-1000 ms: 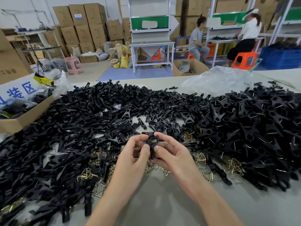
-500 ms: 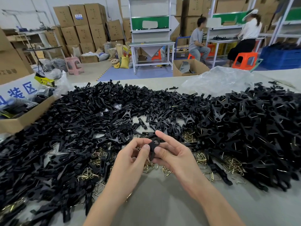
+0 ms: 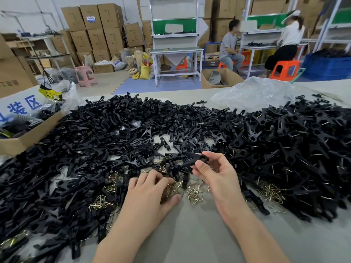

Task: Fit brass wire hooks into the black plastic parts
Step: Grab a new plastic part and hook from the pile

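My right hand pinches one black plastic part between thumb and fingers, holding it just above the table. My left hand is down on a loose heap of brass wire hooks in front of me. Its fingers are bent over the hooks and the thumb lies beside them. Whether a hook is pinched is hidden under the fingers. Loose black parts cover the table to the left and behind. On the right lies a pile of black parts with wire showing in them.
An open cardboard box sits at the table's left edge. A crumpled clear plastic bag lies at the back right. Bare grey tabletop shows between my forearms. Two people sit at benches far behind.
My hands have come apart. The left hand let go of the black part and dropped onto the brass hooks. The right hand kept the part and lifted it slightly to the right.
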The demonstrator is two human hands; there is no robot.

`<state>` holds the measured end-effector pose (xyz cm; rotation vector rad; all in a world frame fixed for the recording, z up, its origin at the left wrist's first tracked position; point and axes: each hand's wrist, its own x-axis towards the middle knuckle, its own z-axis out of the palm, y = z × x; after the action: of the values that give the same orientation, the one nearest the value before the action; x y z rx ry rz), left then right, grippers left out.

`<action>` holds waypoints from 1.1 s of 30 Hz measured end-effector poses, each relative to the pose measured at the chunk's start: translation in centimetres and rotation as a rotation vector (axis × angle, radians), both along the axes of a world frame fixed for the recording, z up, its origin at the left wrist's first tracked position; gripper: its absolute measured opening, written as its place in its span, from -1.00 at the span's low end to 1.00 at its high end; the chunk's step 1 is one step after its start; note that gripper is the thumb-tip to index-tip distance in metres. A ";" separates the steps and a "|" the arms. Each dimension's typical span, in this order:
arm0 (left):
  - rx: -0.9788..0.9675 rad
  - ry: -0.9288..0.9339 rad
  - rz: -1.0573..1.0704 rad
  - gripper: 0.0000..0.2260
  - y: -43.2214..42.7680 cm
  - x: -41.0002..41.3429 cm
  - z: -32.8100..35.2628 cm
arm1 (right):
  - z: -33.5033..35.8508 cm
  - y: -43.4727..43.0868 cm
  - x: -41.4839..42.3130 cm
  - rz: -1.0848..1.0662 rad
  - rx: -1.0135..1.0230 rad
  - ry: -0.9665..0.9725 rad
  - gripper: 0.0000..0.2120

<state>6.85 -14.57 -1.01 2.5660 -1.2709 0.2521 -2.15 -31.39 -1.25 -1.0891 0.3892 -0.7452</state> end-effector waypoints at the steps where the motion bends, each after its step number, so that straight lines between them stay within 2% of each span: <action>1: -0.010 -0.004 0.009 -0.66 -0.2 0.0 0.0 | 0.0 0.1 0.0 0.001 0.004 -0.002 -0.76; 6: -0.109 -0.011 0.023 -0.90 -0.4 0.0 0.4 | 0.1 0.3 0.1 0.019 0.020 -0.008 -0.77; 10: -0.301 0.112 0.039 -0.83 -0.4 0.0 0.5 | 0.1 0.2 0.2 0.025 0.026 -0.024 -0.77; 12: -0.431 0.225 0.055 -0.79 -0.4 0.0 0.7 | 0.0 0.2 0.2 0.045 0.008 -0.021 -0.78; 16: -0.738 0.537 0.108 -0.83 -0.5 -0.1 1.6 | 0.1 0.5 0.2 0.114 -0.044 -0.008 -0.78; 19: -0.882 0.746 0.103 -0.83 -0.5 -0.1 2.0 | 0.1 0.9 0.0 0.178 -0.099 0.011 -0.79; 22: -0.948 0.838 0.100 -0.92 -0.6 -0.2 2.2 | 0.1 1.2 -0.2 0.232 -0.147 0.033 -0.79; 25: -0.974 0.855 0.122 -0.95 -0.7 0.1 1.9 | 0.3 1.4 -0.3 0.265 -0.187 0.053 -0.78; 30: -1.056 1.091 0.145 -0.91 -1.2 -0.2 1.7 | 0.5 1.6 -0.3 0.285 -0.217 0.072 -0.78; 33: -1.041 1.084 0.160 -0.89 -1.5 -0.5 1.8 | 0.4 1.7 -0.2 0.286 -0.202 0.072 -0.78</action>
<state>6.31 -16.09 0.84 1.4471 -0.3271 -0.3429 -2.36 -29.71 -0.89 -1.3323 0.2149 -0.4985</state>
